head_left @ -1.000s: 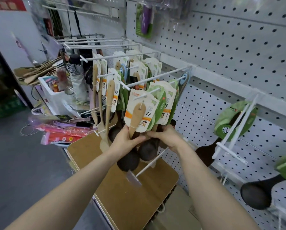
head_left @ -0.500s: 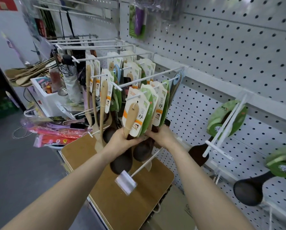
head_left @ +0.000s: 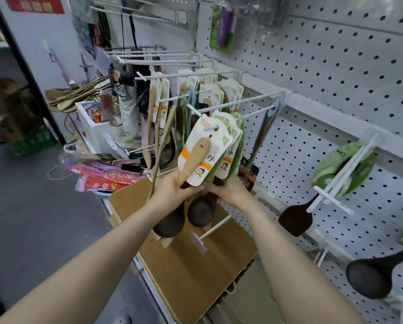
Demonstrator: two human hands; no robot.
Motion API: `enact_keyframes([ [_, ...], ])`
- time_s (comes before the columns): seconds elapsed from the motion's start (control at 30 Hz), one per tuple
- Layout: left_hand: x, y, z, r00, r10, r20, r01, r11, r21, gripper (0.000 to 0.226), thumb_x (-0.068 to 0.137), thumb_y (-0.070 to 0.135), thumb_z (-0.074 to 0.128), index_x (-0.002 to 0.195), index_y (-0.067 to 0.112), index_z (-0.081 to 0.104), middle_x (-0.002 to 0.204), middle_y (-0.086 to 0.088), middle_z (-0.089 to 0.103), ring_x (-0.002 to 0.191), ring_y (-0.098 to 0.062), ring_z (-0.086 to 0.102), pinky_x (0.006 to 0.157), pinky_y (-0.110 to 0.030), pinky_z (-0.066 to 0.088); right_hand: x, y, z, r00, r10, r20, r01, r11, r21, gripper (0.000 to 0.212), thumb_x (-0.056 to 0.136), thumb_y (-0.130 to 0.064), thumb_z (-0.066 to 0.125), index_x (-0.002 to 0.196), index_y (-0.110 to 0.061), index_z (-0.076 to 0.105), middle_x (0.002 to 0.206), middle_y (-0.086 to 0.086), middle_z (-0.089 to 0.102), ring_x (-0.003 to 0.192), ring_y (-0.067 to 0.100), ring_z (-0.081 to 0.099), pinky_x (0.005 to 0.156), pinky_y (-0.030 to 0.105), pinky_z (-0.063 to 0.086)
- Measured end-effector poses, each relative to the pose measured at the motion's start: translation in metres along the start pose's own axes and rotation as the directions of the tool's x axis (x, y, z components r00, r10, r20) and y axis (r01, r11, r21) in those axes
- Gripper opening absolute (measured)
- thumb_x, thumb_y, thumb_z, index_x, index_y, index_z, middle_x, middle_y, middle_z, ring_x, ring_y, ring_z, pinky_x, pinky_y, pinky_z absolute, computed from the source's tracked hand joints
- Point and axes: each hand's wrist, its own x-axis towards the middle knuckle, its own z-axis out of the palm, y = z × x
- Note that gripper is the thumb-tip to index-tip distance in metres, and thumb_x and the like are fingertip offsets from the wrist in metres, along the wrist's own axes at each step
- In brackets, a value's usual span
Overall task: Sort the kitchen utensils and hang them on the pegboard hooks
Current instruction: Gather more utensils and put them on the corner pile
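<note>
So the spoons (head_left: 197,157) are hanging on their hook (head_left: 207,129), cards threaded on near the tip, dark bowls dangling over the brown board (head_left: 196,277). Left hand (head_left: 172,191) is wrapped round the front handles just under the cards, thumb across the pale wooden one. Right hand (head_left: 229,190) comes in from the pegboard (head_left: 336,78) side, fingers curled round the darker handles at the back.

Pretty sure both are squeezing the bunch together low down so the cards stack flat and move along the hook as one pack instead of fanning out. Gripping handles rather than cards makes sense too, since cardboard would just bend.

My guess is this is the tidy-up step, with the pack about to go back toward the wall. Watch the lower hook (head_left: 219,226) poking out right under the bowls, it's easy to snag. Spatula (head_left: 295,220) and ladle (head_left: 368,279) hang on their own hooks to the right, well apart.
</note>
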Motion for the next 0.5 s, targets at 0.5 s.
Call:
enact_keyframes([
  [0.5, -0.028, -0.004, -0.041, 1.0, -0.003, 0.024, 0.005, 0.997, -0.083, 0.027, 0.086, 0.009, 0.072, 0.109, 0.022, 0.066, 0.096, 0.027, 0.07, 0.097, 0.01, 0.063, 0.079, -0.008, 0.046, -0.016, -0.024, 0.025, 0.995, -0.012, 0.097, 0.002, 0.995, 0.095, 0.015, 0.089, -0.028, 0.074, 0.104, -0.029, 0.074, 0.105, -0.011, 0.074, 0.097, -0.003, 0.065, 0.092, 0.022, 0.052],
])
